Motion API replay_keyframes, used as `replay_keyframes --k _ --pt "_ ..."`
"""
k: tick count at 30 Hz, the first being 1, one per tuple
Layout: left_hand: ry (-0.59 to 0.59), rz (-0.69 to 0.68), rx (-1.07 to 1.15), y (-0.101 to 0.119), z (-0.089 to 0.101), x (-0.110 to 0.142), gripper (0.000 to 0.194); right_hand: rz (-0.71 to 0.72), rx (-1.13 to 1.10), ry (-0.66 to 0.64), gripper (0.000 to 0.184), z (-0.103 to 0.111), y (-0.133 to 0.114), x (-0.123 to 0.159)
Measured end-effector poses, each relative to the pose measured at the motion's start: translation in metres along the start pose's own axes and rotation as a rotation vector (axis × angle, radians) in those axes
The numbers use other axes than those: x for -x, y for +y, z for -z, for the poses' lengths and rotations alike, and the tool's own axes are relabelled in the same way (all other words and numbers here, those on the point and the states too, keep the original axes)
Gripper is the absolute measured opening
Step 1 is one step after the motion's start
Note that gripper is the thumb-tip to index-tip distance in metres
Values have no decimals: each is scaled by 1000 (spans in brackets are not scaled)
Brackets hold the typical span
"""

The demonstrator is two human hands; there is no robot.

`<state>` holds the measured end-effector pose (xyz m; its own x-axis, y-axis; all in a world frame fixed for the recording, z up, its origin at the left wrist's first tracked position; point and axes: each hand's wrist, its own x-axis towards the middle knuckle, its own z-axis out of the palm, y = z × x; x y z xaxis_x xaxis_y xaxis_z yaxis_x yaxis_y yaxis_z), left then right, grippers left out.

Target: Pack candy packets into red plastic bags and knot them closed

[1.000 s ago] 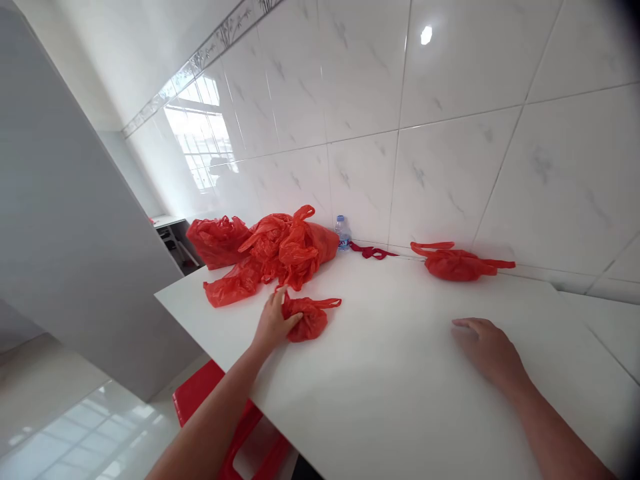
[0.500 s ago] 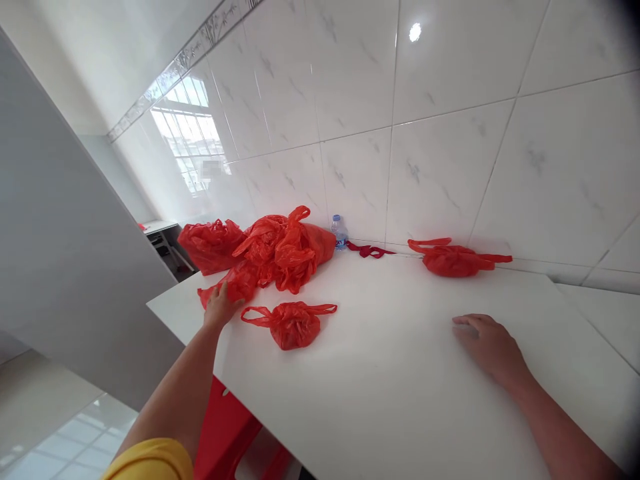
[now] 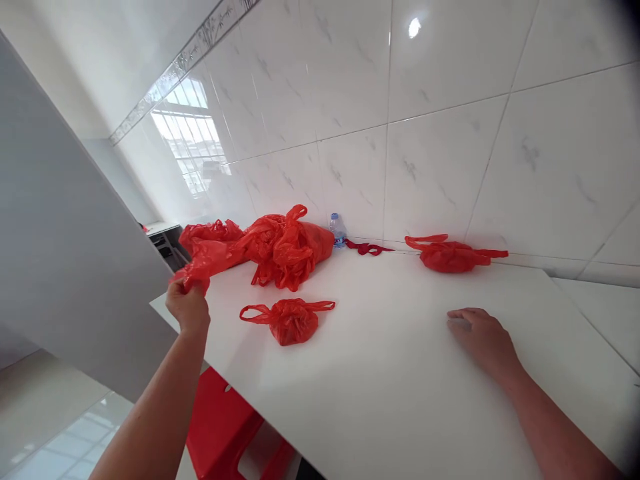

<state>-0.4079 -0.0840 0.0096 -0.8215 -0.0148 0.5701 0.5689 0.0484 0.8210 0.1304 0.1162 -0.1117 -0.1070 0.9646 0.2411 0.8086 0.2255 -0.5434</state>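
My left hand is closed on the end of a red plastic bag, which stretches up from my fingers toward the pile behind. A small bundled red bag with two loop handles sits on the white table, to the right of that hand. My right hand lies on the tabletop at the right, fingers loosely bent, thumb apart, nothing seen in it. Another tied red bag is beyond it by the wall, its handles spread to both sides.
A heap of red plastic bags lies at the far left of the table. Beside it stand a water bottle and a dark red strip along the tiled wall. A red stool is below the near edge; a grey panel stands left.
My left hand let go of the small bundled bag, moved left and took hold of a flat red bag, whose end is now lifted off the table. My right hand has barely moved.
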Motion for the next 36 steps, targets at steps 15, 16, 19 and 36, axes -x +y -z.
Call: replay_keyframes --k 15,16,19,36 --pt "-1330 -1025 107 121 -17 256 56 -84 -373 113 41 16 -15 13" --pt "-1336 -1053 58 117 -13 257 61 -89 -394 108 43 19 -16 15" --pt "-1155 -1037 -105 91 -1 247 48 -97 -458 126 49 23 -17 18" --pt "-758 -721 -441 28 -28 199 46 451 188 -9 53 -29 -82 46"
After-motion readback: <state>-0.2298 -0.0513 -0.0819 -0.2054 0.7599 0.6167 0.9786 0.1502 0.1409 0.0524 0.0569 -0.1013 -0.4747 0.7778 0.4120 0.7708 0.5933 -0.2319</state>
